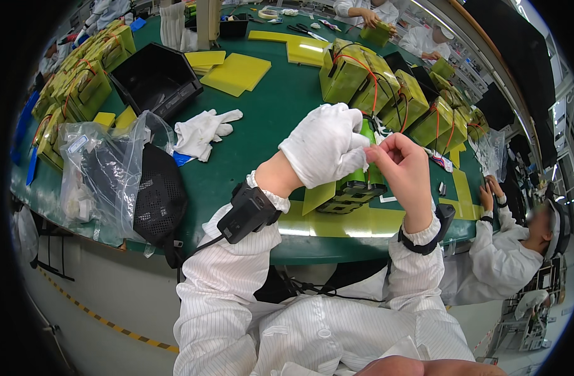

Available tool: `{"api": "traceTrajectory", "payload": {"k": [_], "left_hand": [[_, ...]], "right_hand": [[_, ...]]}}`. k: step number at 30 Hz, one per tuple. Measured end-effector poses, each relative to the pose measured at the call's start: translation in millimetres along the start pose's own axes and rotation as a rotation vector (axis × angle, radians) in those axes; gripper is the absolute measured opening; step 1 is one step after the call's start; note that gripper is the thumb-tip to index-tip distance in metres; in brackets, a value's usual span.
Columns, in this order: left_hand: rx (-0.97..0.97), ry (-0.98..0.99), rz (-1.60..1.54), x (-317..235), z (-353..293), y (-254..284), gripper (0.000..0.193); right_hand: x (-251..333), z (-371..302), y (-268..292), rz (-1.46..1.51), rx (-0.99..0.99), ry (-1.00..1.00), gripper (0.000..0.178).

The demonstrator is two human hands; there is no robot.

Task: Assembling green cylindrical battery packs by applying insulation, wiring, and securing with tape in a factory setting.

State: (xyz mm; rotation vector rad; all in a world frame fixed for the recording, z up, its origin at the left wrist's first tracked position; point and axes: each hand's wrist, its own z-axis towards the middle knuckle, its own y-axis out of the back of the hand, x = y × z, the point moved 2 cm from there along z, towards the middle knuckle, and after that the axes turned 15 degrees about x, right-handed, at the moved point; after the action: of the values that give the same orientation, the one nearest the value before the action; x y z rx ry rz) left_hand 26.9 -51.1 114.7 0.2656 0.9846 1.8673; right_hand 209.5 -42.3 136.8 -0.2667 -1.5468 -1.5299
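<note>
A battery pack of green cells in black end holders (353, 195) stands near the table's front edge. My left hand (324, 145), in a white glove, is closed over its upper left side, fingers curled against it. My bare right hand (405, 175) is closed in a pinch at the pack's right side, its fingertips close to the gloved ones. What lies in that pinch is too small to make out. Yellow sheet (318, 198) stands against the pack's left side, and more yellow sheets (293, 224) lie under and around it. My hands hide the pack's top.
Yellow-wrapped packs with red and black wires (343, 75) stand behind; more (89, 88) are at left. A black bin (155, 81), loose yellow sheets (237, 74), a white glove (205, 133), a plastic bag (102, 169) and a black mesh bag (160, 191) lie left. A co-worker (509, 241) sits right.
</note>
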Motion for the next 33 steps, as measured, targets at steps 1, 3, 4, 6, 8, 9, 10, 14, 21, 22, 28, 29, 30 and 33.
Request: {"api": "traceTrajectory", "payload": {"k": [1, 3, 4, 6, 8, 9, 10, 14, 21, 22, 28, 29, 30, 33], "left_hand": [[0.003, -0.003, 0.009, -0.2, 0.2, 0.5, 0.040], [0.006, -0.007, 0.019, -0.6, 0.5, 1.4, 0.042], [0.025, -0.002, 0.029, -0.7, 0.7, 1.5, 0.043], [0.044, 0.001, 0.038, -1.3, 1.4, 2.1, 0.044], [0.065, 0.004, 0.036, -1.9, 2.1, 2.5, 0.045], [0.067, 0.001, 0.035, -1.7, 2.5, 2.0, 0.045], [0.070, -0.002, 0.022, -1.2, 2.6, 1.6, 0.045], [0.074, -0.010, -0.014, -1.6, 3.9, 0.9, 0.047], [0.104, -0.022, -0.009, -0.8, 5.9, 0.5, 0.047], [0.104, -0.018, -0.011, -0.3, 5.5, -0.3, 0.047], [0.041, -0.004, -0.034, 0.9, 2.6, -7.1, 0.046], [0.020, -0.004, -0.070, 0.5, 2.3, -6.3, 0.047], [0.021, -0.006, -0.070, 1.4, 1.6, -6.8, 0.047], [-0.006, 0.002, -0.106, 5.9, -2.8, -9.6, 0.050]], "right_hand": [[0.1, 0.2, 0.2, 0.000, 0.000, 0.000, 0.020], [-0.4, 0.7, 0.9, 0.004, 0.011, -0.002, 0.020], [-0.7, 0.6, 1.1, 0.004, 0.011, -0.002, 0.020], [-1.6, 0.1, 1.5, 0.036, 0.020, -0.014, 0.020], [-0.1, -0.6, 2.1, 0.033, 0.029, -0.029, 0.020], [-0.1, -1.0, 2.5, 0.028, 0.037, -0.045, 0.020], [-0.5, -1.3, 3.1, 0.028, 0.033, -0.047, 0.020], [-0.1, -2.0, 3.8, 0.019, 0.037, -0.027, 0.020], [1.1, 1.1, 6.4, -0.101, 0.022, 0.018, 0.021], [1.6, 1.0, 6.5, -0.100, 0.021, 0.018, 0.021], [-7.5, 0.3, 14.2, 0.029, -0.088, -0.012, 0.021], [-10.0, 0.2, 14.9, 0.086, -0.087, 0.018, 0.021], [-11.3, -0.3, 15.9, 0.141, -0.087, 0.047, 0.021], [-8.1, -5.4, 13.0, 0.113, 0.080, 0.027, 0.022]]}}
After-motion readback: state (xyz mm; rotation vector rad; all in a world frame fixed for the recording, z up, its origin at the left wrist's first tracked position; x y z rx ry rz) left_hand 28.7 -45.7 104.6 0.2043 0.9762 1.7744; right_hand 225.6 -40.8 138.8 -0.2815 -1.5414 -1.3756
